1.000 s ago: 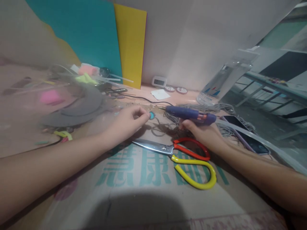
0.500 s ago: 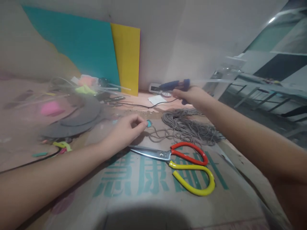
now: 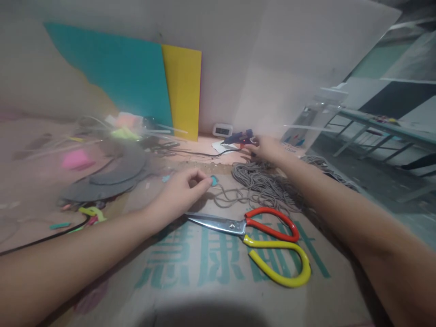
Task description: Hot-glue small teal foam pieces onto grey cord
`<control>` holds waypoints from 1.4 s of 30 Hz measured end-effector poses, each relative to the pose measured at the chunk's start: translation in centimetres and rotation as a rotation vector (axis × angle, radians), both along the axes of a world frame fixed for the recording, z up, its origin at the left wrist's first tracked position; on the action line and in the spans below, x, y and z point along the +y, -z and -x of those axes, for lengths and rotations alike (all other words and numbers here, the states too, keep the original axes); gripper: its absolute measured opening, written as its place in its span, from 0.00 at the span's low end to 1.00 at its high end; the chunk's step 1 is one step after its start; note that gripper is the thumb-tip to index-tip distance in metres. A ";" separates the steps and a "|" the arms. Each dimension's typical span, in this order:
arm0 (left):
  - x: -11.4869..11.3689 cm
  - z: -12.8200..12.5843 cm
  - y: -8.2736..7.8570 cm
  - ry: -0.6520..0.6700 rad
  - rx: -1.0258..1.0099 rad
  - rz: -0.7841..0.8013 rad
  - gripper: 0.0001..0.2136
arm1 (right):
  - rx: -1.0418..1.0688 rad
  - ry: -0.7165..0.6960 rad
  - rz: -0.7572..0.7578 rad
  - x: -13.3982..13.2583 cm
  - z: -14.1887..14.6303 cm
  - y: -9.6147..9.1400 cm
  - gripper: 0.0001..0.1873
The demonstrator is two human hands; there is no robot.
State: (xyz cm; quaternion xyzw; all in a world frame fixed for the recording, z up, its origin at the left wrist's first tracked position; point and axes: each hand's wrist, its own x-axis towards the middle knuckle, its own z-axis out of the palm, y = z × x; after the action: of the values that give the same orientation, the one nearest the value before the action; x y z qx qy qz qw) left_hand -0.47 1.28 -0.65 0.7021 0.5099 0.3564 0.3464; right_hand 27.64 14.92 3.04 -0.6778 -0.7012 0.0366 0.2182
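Since a moment ago our right hand (image 3: pixel 269 147) has lowered the glue gun (image 3: pixel 238 136) toward 1 o'clock, fingers closed round it. Loose cord (image 3: pixel 262 181) lies at 1 and scissors (image 3: pixel 252 231) sit untouched at 5, while our left hand (image 3: pixel 180 188) pinches the teal piece (image 3: pixel 214 180) at centre. We cannot tell what the bottle (image 3: pixel 299 134) at 2 holds.

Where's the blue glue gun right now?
In the head view, the glue gun is at the back by the wall, at the right hand, beside the white clock, beyond the grey cord and the left hand's teal bit.
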 end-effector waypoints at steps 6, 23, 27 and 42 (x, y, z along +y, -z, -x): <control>-0.3 -0.1 -0.4 -0.001 -0.028 -0.063 0.12 | 0.292 -0.190 -0.049 -8.1 2.7 -1.3 0.12; -0.8 -0.3 -1.1 -0.034 0.102 -0.091 0.12 | 0.503 -0.510 0.281 -13.2 7.4 0.6 0.09; -0.8 -0.4 -0.9 0.001 0.087 -0.068 0.12 | 0.397 -0.531 0.049 -13.6 7.7 0.7 0.09; -1.0 -0.5 -0.8 0.069 0.082 -0.039 0.12 | 0.410 -0.486 0.131 -13.8 7.7 1.7 0.12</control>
State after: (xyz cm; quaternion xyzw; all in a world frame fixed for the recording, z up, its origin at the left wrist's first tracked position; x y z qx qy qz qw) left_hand -0.02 0.24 0.11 0.7398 0.4923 0.3251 0.3235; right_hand 19.94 1.08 1.37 -0.4815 -0.7801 0.2687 0.2957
